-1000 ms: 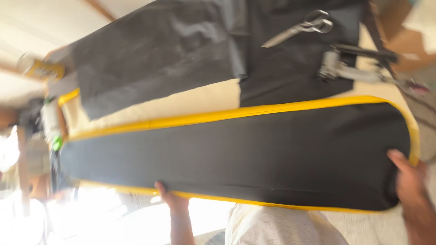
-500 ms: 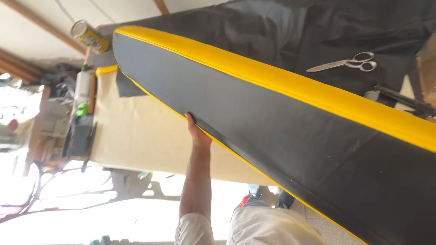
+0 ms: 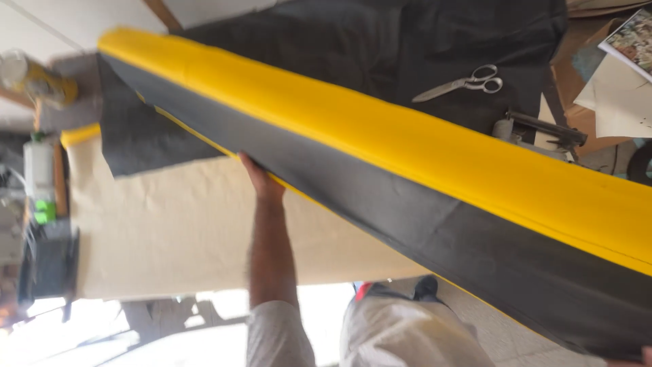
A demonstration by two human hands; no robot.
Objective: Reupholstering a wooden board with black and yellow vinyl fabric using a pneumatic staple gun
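My left hand (image 3: 257,178) grips the lower edge of the long black-and-yellow panel (image 3: 421,177), which is tilted up and blocks any reach across the table (image 3: 190,231). Left of my forearm, the cream tabletop lies open. Beyond the panel, scissors (image 3: 462,84) and a metal tool (image 3: 536,132) occupy the black fabric (image 3: 353,47).

One view only, from the wearer's head, looking steeply down and forward along the left forearm to the left hand (image 3: 257,178), which is close. Beyond the hand a long black-and-yellow panel (image 3: 407,177) crosses the frame; the worktable (image 3: 190,224) lies under it.
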